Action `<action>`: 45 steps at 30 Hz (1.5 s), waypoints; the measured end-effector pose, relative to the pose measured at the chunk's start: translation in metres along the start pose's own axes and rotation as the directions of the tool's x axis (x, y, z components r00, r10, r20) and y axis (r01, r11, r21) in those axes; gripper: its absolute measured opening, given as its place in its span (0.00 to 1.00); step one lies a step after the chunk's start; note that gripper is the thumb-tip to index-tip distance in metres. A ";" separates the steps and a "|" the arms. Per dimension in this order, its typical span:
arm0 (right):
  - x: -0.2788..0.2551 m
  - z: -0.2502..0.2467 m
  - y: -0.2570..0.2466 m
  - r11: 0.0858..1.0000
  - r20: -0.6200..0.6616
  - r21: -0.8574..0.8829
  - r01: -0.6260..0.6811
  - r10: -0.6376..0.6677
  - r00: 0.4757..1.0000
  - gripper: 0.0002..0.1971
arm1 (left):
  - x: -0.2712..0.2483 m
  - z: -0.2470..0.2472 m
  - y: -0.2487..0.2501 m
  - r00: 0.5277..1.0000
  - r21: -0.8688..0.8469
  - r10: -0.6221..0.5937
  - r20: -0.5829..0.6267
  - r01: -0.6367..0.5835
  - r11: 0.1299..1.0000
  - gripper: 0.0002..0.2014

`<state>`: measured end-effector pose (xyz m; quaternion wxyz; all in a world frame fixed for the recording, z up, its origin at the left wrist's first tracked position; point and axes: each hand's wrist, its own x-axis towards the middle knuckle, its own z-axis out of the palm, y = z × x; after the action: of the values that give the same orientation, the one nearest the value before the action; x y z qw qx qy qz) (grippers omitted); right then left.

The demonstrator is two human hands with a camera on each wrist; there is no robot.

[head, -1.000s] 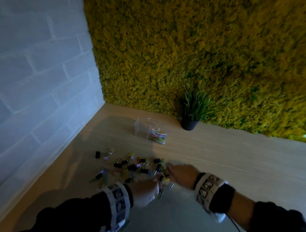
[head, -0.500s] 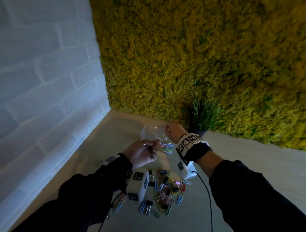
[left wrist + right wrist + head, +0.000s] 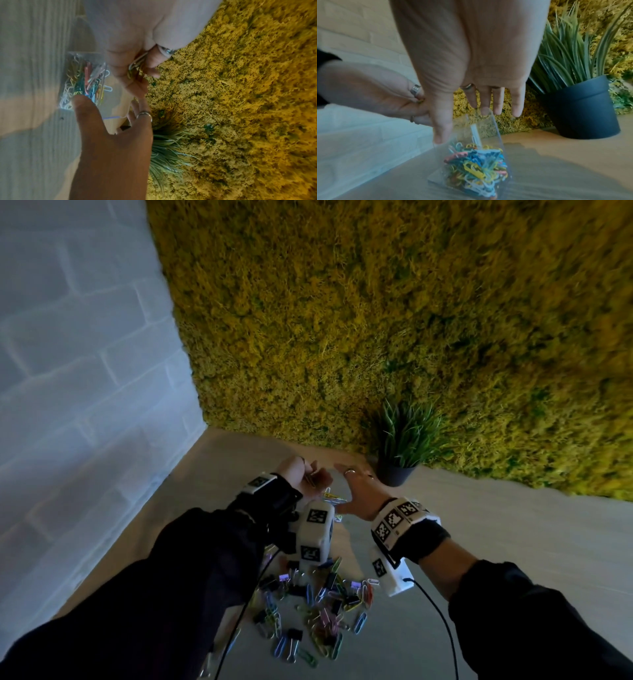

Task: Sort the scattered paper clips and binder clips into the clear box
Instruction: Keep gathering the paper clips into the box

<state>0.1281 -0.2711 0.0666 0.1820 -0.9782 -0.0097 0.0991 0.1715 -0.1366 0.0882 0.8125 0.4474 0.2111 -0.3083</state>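
The clear box (image 3: 491, 128) stands on the wooden table and holds coloured paper clips (image 3: 476, 167) in one compartment. My right hand (image 3: 477, 121) hovers just above its rim with straight, spread fingers and holds nothing. My left hand (image 3: 142, 70) is beside it, above the box (image 3: 115, 105), fingers curled round a few paper clips (image 3: 136, 63). In the head view both hands, left hand (image 3: 313, 479) and right hand (image 3: 346, 474), hide most of the box. A scattered pile of paper clips and black binder clips (image 3: 318, 604) lies nearer to me, below my wrists.
A potted grass plant (image 3: 395, 474) stands right behind the box, close to my right fingers. The moss wall (image 3: 376, 320) closes the back and a white brick wall (image 3: 85, 371) the left. A black cable (image 3: 442, 621) trails from my right wrist.
Both hands have left the pile and risen over the clear box. The right hand's fingers have spread open; the left still grips its clips.
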 end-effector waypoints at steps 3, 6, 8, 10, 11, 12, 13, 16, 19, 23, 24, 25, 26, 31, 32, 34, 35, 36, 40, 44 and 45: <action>0.001 0.008 0.001 0.998 -0.065 0.058 -0.004 0.008 0.998 0.33 | 0.007 -0.002 -0.002 1.000 0.102 -0.014 -0.019 0.016 0.995 0.14; -0.001 0.012 0.003 0.986 -0.092 0.167 0.007 0.009 0.996 0.30 | 0.005 -0.006 0.004 0.998 0.192 -0.055 0.014 0.051 0.980 0.12; -0.001 0.010 0.004 0.983 -0.089 0.180 0.023 -0.007 0.996 0.30 | -0.001 -0.007 0.008 0.993 0.271 -0.097 0.073 0.074 0.960 0.18; -0.002 0.009 0.003 0.988 -0.075 0.148 0.044 -0.033 0.997 0.32 | -0.006 -0.011 0.012 0.980 0.362 -0.139 0.142 0.079 0.929 0.24; -0.003 0.009 0.003 0.990 -0.079 0.129 0.050 -0.040 0.996 0.33 | -0.009 -0.014 0.014 0.972 0.374 -0.160 0.174 0.085 0.924 0.23; -0.004 0.010 0.004 0.991 -0.108 0.122 0.055 -0.042 0.993 0.34 | -0.011 -0.017 0.016 0.963 0.363 -0.182 0.197 0.100 0.926 0.21; -0.006 0.011 0.005 0.989 -0.163 0.127 0.074 -0.053 0.985 0.33 | -0.012 -0.019 0.019 0.964 0.357 -0.164 0.209 0.081 0.931 0.18; -0.014 0.013 0.003 0.983 -0.333 0.079 0.167 -0.132 0.934 0.23 | -0.010 -0.032 0.028 0.952 0.712 0.243 0.188 -0.302 0.634 0.15; -0.014 0.013 -0.009 0.979 -0.218 -0.172 0.111 -0.148 0.965 0.17 | 0.000 -0.050 0.031 0.854 0.902 0.293 0.429 -0.425 -0.083 0.41; -0.002 0.013 -0.026 0.910 -0.024 -0.410 0.062 -0.078 0.997 0.16 | 0.022 -0.069 0.014 0.868 0.850 0.177 0.463 -0.379 -0.367 0.43; 0.000 0.015 -0.029 0.903 0.023 -0.423 0.074 -0.071 0.997 0.16 | 0.024 -0.072 0.010 0.839 0.839 0.217 0.500 -0.406 -0.362 0.41; 0.002 0.016 -0.031 0.906 0.061 -0.414 0.084 -0.064 0.996 0.16 | 0.025 -0.076 0.008 0.810 0.832 0.256 0.528 -0.434 -0.345 0.38; 0.003 0.016 -0.033 0.921 0.085 -0.380 0.088 -0.060 0.995 0.16 | 0.024 -0.079 0.006 0.796 0.836 0.284 0.534 -0.447 -0.318 0.36; 0.004 0.015 -0.031 0.973 0.029 -0.195 0.126 -0.123 0.992 0.16 | 0.017 -0.090 0.005 0.797 0.862 0.329 0.506 -0.459 -0.215 0.36; 0.004 0.017 -0.031 0.961 0.054 -0.238 0.139 -0.130 0.990 0.16 | 0.014 -0.090 0.005 0.795 0.859 0.325 0.512 -0.465 -0.214 0.36; 0.003 0.022 -0.031 0.934 0.081 -0.327 0.142 -0.122 0.989 0.15 | 0.013 -0.091 0.004 0.804 0.862 0.313 0.506 -0.460 -0.212 0.35; 0.004 0.022 -0.031 0.919 0.074 -0.367 0.141 -0.123 0.990 0.14 | 0.013 -0.092 0.004 0.809 0.867 0.313 0.497 -0.453 -0.206 0.35; 0.004 0.021 -0.030 0.906 0.057 -0.399 0.142 -0.130 0.990 0.13 | 0.013 -0.094 0.003 0.814 0.873 0.314 0.488 -0.446 -0.199 0.35; 0.000 0.010 -0.027 0.912 -0.011 -0.371 0.173 -0.191 0.982 0.12 | 0.013 -0.098 0.001 0.830 0.891 0.326 0.453 -0.422 -0.165 0.35; 0.001 0.015 -0.035 0.816 0.057 -0.560 0.145 -0.137 0.989 0.16 | 0.014 -0.098 0.000 0.820 0.889 0.342 0.459 -0.428 -0.165 0.35; 0.002 0.019 -0.037 0.814 0.084 -0.563 0.142 -0.114 0.990 0.18 | 0.014 -0.098 0.000 0.818 0.886 0.340 0.464 -0.434 -0.164 0.35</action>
<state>0.1267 -0.2298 0.0622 -0.1112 -0.9826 -0.1086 0.1021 0.1752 -0.0573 0.0295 0.3105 0.9118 -0.2412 -0.1185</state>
